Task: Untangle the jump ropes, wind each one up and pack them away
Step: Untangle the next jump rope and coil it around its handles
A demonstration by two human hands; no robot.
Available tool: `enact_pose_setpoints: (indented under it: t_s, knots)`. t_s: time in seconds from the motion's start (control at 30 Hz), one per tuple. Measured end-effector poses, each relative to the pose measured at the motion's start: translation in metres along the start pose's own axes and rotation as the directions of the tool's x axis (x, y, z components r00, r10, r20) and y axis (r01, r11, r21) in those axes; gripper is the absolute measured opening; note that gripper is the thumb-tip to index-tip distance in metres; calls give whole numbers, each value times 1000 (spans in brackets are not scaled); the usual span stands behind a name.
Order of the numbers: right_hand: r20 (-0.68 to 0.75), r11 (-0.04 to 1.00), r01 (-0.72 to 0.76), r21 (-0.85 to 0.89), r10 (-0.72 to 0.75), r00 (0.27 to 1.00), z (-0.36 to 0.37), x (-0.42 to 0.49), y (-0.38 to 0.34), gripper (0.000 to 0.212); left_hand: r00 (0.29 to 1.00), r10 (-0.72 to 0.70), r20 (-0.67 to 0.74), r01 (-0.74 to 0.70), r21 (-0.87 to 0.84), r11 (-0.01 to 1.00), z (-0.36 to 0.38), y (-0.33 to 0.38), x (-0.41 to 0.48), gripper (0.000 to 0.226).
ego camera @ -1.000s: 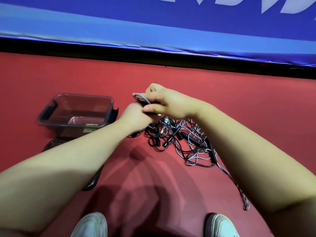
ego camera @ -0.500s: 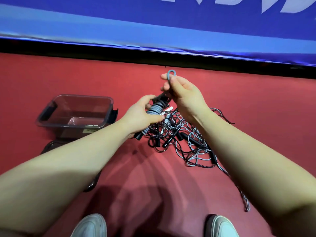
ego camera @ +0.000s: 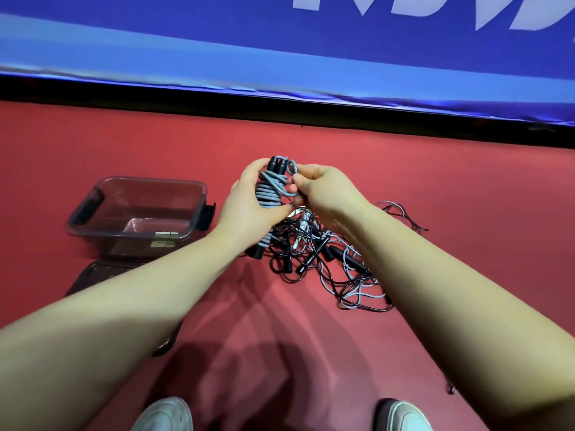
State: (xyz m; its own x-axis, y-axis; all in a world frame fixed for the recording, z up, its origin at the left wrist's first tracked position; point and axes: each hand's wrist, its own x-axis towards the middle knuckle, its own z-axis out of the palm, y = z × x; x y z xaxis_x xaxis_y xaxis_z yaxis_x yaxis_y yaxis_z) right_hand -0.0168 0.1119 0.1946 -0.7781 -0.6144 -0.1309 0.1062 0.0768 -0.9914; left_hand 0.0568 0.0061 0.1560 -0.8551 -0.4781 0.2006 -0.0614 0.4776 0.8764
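Observation:
My left hand (ego camera: pixel 249 203) grips a grey jump rope (ego camera: pixel 270 191) wound in coils round its black handles, held nearly upright above the floor. My right hand (ego camera: pixel 323 194) pinches the loose grey end of that rope beside the coils, close to the top of the handles. Under both hands lies a tangled pile of jump ropes (ego camera: pixel 329 262), grey and black cords with several black handles, spread on the red floor. A clear plastic box (ego camera: pixel 93 213) stands open to the left of the pile, with nothing visible inside.
The box's dark lid (ego camera: pixel 99 272) lies on the floor in front of the box, partly under my left forearm. A blue padded barrier (ego camera: pixel 280 73) runs along the far edge of the red floor. My two shoes (ego camera: pixel 165 415) show at the bottom.
My right hand has come down from its raised position with the rope's end loop and now holds it against the coils. My left hand has turned the wound bundle more upright.

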Motion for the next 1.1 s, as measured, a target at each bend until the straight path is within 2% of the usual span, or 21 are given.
enact_pose_setpoints:
  t_s: [0.13,0.27,0.4,0.47,0.53,0.6,0.63,0.67,0.7,0.77,0.83,0.87,1.0,1.1]
  knots:
    - [37,997,-27,-72,30,999,-10,2,-5,26,997,60,44,-60,-16,998,-1,-5,3,79]
    - [41,989,51,-142,-46,998,-20,2,-5,25,980,132,150,-130,-21,991,-8,-3,4,80]
    - [40,998,37,-59,-35,999,-25,3,-3,21,951,171,258,-164,-48,985,-14,-3,2,78]
    - [20,998,38,-43,-37,999,-27,3,-2,17,942,163,294,-169,-6,986,-18,-4,3,80]
    - [-21,981,93,-167,-98,995,-29,1,-1,17,933,168,318,-196,58,979,-19,-6,9,84]
    - [-52,898,159,-409,-197,979,-29,1,1,23,933,172,316,-213,99,972,-18,-6,11,86]
    - [-53,862,173,-476,-225,973,-28,1,1,25,937,170,304,-210,106,972,-17,-7,11,85]
    - [-54,868,173,-466,-223,973,-26,1,2,27,940,165,299,-204,104,973,-16,-7,10,84]
    - [-55,911,152,-385,-186,981,-25,0,1,28,941,162,298,-196,86,977,-16,-7,9,84]
    - [-44,988,85,-127,-91,995,-24,0,1,31,933,157,324,-181,43,983,-19,-9,8,84]
    - [-18,997,-1,80,3,1000,-27,0,3,37,916,157,370,-183,37,982,-24,-9,8,82]
    - [9,991,-31,131,30,1000,-28,0,4,38,906,156,393,-189,46,981,-27,-8,9,81]
    - [144,989,-64,131,45,989,-30,-5,5,24,860,146,490,-198,56,979,-34,-10,11,78]
    - [172,974,-145,175,115,978,-30,-5,5,21,854,118,507,-141,6,990,-35,-9,8,71]
